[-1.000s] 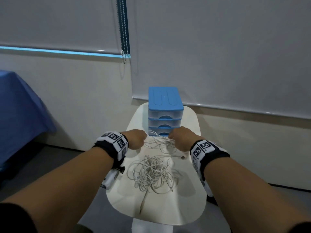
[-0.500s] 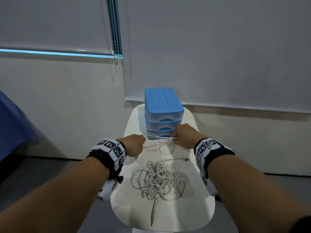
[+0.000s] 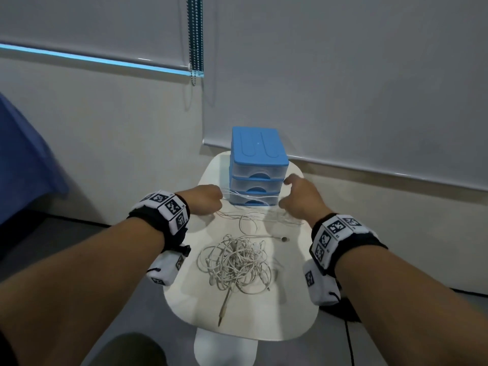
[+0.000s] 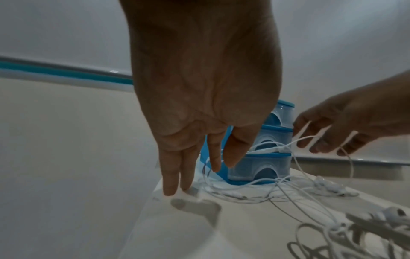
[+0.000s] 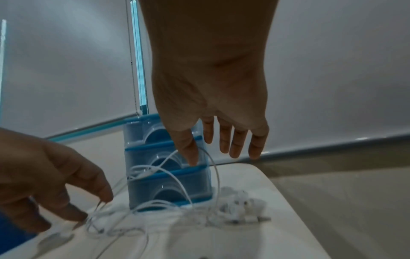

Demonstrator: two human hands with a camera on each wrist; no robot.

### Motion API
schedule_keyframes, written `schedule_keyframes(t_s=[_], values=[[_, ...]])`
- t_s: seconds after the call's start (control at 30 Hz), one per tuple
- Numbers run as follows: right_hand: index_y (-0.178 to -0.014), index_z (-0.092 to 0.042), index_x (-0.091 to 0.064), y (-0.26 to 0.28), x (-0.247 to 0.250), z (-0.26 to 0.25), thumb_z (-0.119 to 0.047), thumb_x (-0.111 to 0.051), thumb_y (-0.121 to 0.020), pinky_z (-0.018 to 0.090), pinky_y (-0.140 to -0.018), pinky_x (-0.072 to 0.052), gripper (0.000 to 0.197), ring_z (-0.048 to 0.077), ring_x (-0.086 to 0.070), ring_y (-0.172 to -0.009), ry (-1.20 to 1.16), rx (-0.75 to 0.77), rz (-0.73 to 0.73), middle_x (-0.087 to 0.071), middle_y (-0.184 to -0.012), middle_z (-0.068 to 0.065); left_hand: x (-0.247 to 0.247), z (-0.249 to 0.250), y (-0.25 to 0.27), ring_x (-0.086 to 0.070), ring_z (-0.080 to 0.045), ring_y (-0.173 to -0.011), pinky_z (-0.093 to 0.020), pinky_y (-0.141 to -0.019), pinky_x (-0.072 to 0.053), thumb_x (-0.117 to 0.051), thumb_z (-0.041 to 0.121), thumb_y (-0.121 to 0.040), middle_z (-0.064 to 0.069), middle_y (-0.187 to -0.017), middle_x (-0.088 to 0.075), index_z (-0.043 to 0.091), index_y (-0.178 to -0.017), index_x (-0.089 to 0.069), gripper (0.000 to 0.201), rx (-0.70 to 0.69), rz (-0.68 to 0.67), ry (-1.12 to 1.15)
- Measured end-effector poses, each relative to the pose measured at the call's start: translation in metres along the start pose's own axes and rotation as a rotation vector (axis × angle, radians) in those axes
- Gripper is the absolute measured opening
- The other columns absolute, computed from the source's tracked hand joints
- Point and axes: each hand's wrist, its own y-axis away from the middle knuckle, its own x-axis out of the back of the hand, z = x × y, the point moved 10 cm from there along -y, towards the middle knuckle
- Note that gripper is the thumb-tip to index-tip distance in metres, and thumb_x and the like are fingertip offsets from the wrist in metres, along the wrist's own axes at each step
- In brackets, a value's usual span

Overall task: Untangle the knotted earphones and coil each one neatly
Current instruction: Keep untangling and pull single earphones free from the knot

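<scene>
The earphones are thin white cords, and they lie in two places. One earphone cord (image 3: 250,200) is up off the counter (image 3: 250,320), drawn in several fine strands between my two hands, just in front of the lowest drawer. From there it sags in loose loops onto the counter's far part. My left grip (image 3: 204,203) pinches its left end between thumb and fingertips. My right grip (image 3: 299,200) is released, with the fingers spread and slack. The strands only run across it, one looping behind my thumb (image 5: 188,150) and others passing between the fingers.

The rest sits nearer to me as one tangled heap (image 3: 237,262) in the middle of the counter, off-white loops piled over each other. I cannot tell how many sets are knotted in it. One jack plug (image 3: 223,310) trails out of its near side, pointing towards me. One earbud (image 3: 284,239) lies alone, just far and right of the heap. The wrist views show a small cluster of earbuds (image 5: 239,205) by the right foot of the drawer unit, too blurred to count.

At the far end stands one drawer unit (image 3: 257,151), with a blue top and three clear drawers, all shut.
</scene>
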Motion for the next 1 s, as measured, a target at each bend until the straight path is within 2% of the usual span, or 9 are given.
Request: schedule_keyframes(t_s=[0.1,0.23,0.33,0.43,0.67,0.73,0.8,0.93,1.0], values=[[-0.143,-0.027,-0.039,-0.005,0.018,-0.012,-0.011,-0.069,-0.082,0.049,-0.095,-0.053,0.07,0.029,-0.057,-0.115,-0.128,0.034,0.052,-0.049,-0.141,0.006,0.009,0.0,0.007,-0.054,-0.031,-0.12,-0.036,-0.095,-0.043,-0.043,0.012,-0.104,-0.019,-0.141,-0.054,0.003,-0.143,-0.047,0.04,0.013,0.005,0.015],[-0.151,-0.036,-0.025,-0.001,0.044,-0.036,-0.001,-0.063,-0.087,0.026,-0.069,-0.043,0.083,0.023,-0.054,-0.099,-0.308,0.178,0.155,-0.039,-0.139,0.003,0.017,0.016,0.004,-0.052,-0.026,-0.105,-0.039,-0.09,-0.046,-0.048,0.012,-0.101,-0.006,-0.107,-0.056,0.019,-0.157,-0.018,0.065,-0.053,0.057,0.279],[-0.156,-0.03,-0.031,0.005,0.035,-0.054,-0.002,-0.056,-0.09,0.033,-0.087,-0.049,0.075,0.028,-0.053,-0.115,-0.138,0.259,0.073,-0.037,-0.15,0.006,0.011,0.032,-0.005,-0.058,-0.034,-0.111,-0.042,-0.088,-0.049,-0.046,0.01,-0.098,-0.021,-0.126,-0.06,0.021,-0.156,-0.018,0.065,-0.062,0.051,0.4],[-0.157,-0.021,-0.035,0.01,0.031,-0.053,-0.002,-0.052,-0.092,0.034,-0.102,-0.046,0.069,0.03,-0.047,-0.132,-0.102,0.25,0.066,-0.035,-0.152,0.009,0.008,0.034,-0.012,-0.049,-0.028,-0.093,-0.04,-0.077,-0.042,-0.041,0.007,-0.098,-0.022,-0.113,-0.059,0.012,-0.146,-0.028,0.05,-0.023,0.065,0.44],[-0.15,-0.014,-0.04,0.02,0.029,-0.058,-0.006,-0.051,-0.091,0.033,-0.089,-0.048,0.061,0.033,-0.053,-0.115,-0.065,0.231,0.062,-0.035,-0.139,0.011,0.014,0.034,-0.013,-0.05,-0.029,-0.095,-0.039,-0.079,-0.045,-0.045,0.009,-0.092,-0.026,-0.133,-0.057,0.016,-0.148,-0.03,0.058,0.0,0.07,0.425],[-0.156,-0.017,-0.033,0.025,0.028,-0.055,-0.007,-0.052,-0.093,0.032,-0.093,-0.047,0.067,0.033,-0.05,-0.125,-0.068,0.233,0.018,-0.032,-0.148,0.011,0.013,0.035,-0.009,-0.052,-0.029,-0.092,-0.038,-0.077,-0.043,-0.048,0.014,-0.096,-0.024,-0.139,-0.057,0.021,-0.16,-0.014,0.073,-0.009,0.036,0.381],[-0.157,-0.024,-0.03,0.032,0.033,-0.051,-0.008,-0.056,-0.091,0.033,-0.096,-0.045,0.073,0.029,-0.047,-0.13,-0.088,0.254,0.034,-0.029,-0.154,0.006,0.014,0.034,0.003,-0.056,-0.031,-0.114,-0.036,-0.09,-0.042,-0.052,0.019,-0.101,-0.015,-0.145,-0.053,0.024,-0.165,0.005,0.085,-0.03,0.045,0.327],[-0.117,-0.024,-0.059,0.062,0.041,-0.038,-0.011,-0.061,-0.086,0.035,-0.083,-0.05,0.034,0.025,-0.058,-0.1,-0.193,0.32,0.178,-0.055,-0.12,0.0,0.006,0.028,0.044,-0.064,-0.023,-0.094,-0.041,-0.089,-0.051,-0.06,0.033,-0.098,-0.002,-0.112,-0.063,0.021,-0.146,-0.04,0.053,-0.096,0.153,0.223],[-0.09,-0.017,-0.066,0.072,0.02,-0.024,-0.012,-0.06,-0.087,0.035,-0.075,-0.053,0.008,0.027,-0.065,-0.086,-0.229,0.273,0.063,-0.068,-0.093,0.002,-0.02,0.027,0.064,-0.061,-0.019,-0.094,-0.036,-0.084,-0.049,-0.064,0.047,-0.095,0.0,-0.111,-0.062,0.023,-0.127,-0.053,0.042,-0.118,0.068,0.101]])
